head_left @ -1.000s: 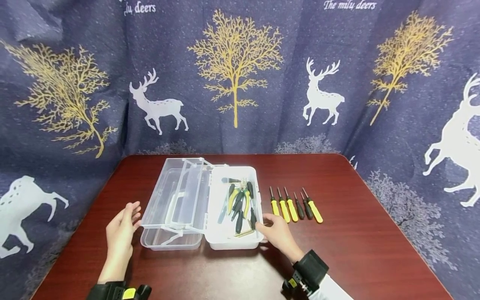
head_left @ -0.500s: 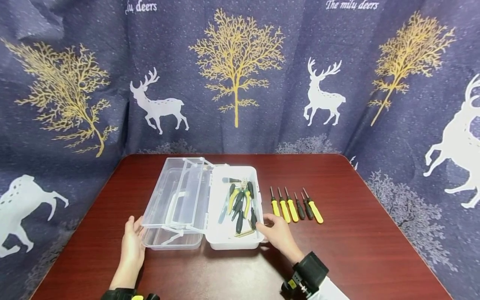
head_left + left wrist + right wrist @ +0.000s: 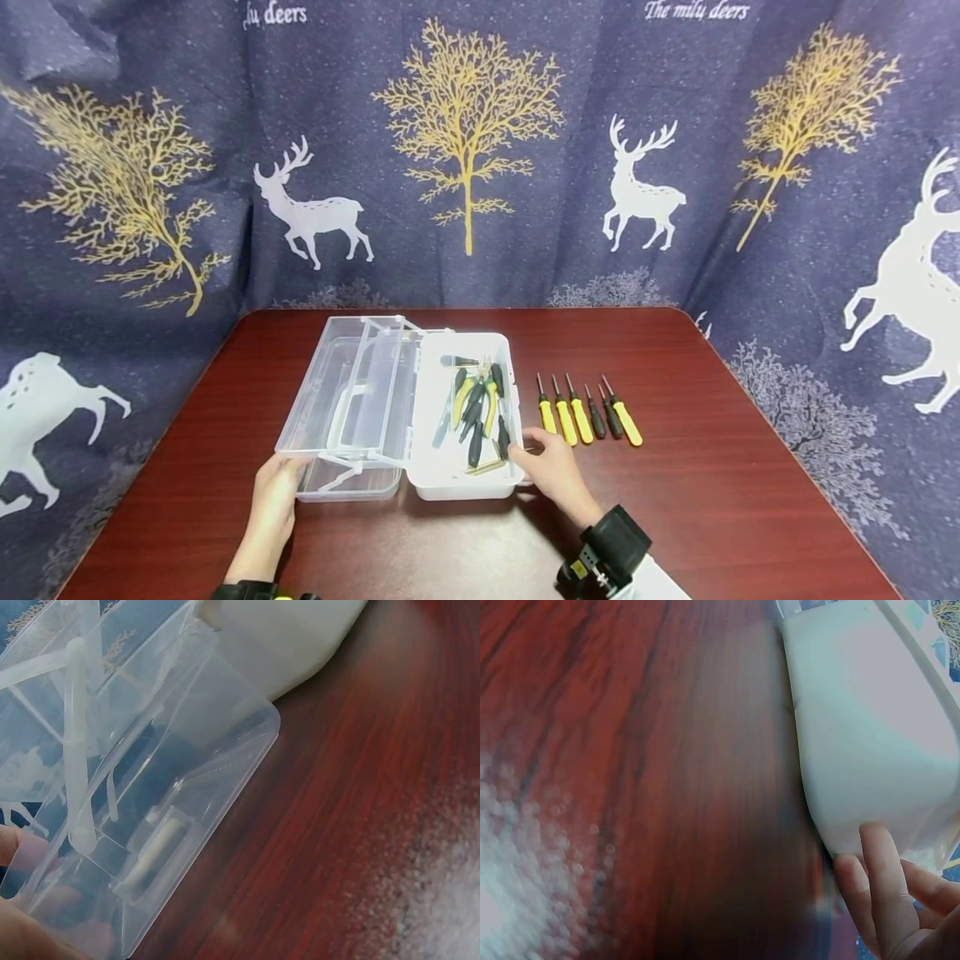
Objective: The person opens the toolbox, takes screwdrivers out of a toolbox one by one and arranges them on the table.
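A toolbox lies opened on the table, its white base (image 3: 465, 490) on the right and its clear lid (image 3: 386, 493) folded out left, with a clear tray (image 3: 378, 375) above the lid. My left hand (image 3: 272, 504) grips the near left corner of the clear plastic; in the left wrist view its fingers (image 3: 41, 851) partly show through it. My right hand (image 3: 557, 473) holds the base's near right side, thumb at the rim, fingers (image 3: 885, 870) against the outer wall. Inside the base are yellow-handled pliers (image 3: 491, 410) and several black-handled tools (image 3: 476, 443).
Several screwdrivers (image 3: 580, 421) with yellow or black handles lie in a row right of the toolbox. The dark red table (image 3: 712, 467) reaches back to a blue curtain (image 3: 480, 283) printed with deer and trees.
My left hand has moved right from beside the toolbox and taken hold of the clear plastic's near left corner. My right hand has stayed at the base's side.
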Demonstrator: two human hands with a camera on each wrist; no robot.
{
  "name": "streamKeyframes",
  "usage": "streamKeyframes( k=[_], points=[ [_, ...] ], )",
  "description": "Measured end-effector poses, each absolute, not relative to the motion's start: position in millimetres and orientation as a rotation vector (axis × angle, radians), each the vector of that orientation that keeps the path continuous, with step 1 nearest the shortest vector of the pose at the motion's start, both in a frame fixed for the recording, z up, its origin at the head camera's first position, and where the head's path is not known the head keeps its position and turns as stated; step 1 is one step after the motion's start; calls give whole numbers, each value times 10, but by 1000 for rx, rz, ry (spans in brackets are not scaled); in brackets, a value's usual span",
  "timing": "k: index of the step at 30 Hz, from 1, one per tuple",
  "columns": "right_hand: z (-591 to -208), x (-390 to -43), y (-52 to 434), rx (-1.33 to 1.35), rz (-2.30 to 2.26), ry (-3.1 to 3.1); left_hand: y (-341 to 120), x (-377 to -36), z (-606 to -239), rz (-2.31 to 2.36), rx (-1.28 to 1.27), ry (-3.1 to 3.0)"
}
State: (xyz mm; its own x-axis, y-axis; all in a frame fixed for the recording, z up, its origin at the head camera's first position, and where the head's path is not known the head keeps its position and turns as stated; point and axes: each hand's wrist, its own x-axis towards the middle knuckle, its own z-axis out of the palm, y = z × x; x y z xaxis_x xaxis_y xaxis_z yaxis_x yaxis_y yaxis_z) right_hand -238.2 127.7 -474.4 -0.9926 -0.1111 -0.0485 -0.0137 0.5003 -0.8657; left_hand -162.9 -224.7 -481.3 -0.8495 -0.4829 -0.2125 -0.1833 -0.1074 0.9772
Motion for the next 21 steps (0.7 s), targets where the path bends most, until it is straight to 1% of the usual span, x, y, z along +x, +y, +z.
streamKeyframes(
  k=[12,16,21],
  points=[
    [-4835,-2394,1292,-100,-1541,2629,-2276,-1586,-4727,-2216,708,-1879],
    [-4832,-2389,1283,-96,-1536,2641,-2323,-1607,-4785,-2222,631,-1838],
    [-4812,-2385,1275,-95,-1521,2670,-2382,-1667,-4843,-2120,571,-1860]
  ],
)
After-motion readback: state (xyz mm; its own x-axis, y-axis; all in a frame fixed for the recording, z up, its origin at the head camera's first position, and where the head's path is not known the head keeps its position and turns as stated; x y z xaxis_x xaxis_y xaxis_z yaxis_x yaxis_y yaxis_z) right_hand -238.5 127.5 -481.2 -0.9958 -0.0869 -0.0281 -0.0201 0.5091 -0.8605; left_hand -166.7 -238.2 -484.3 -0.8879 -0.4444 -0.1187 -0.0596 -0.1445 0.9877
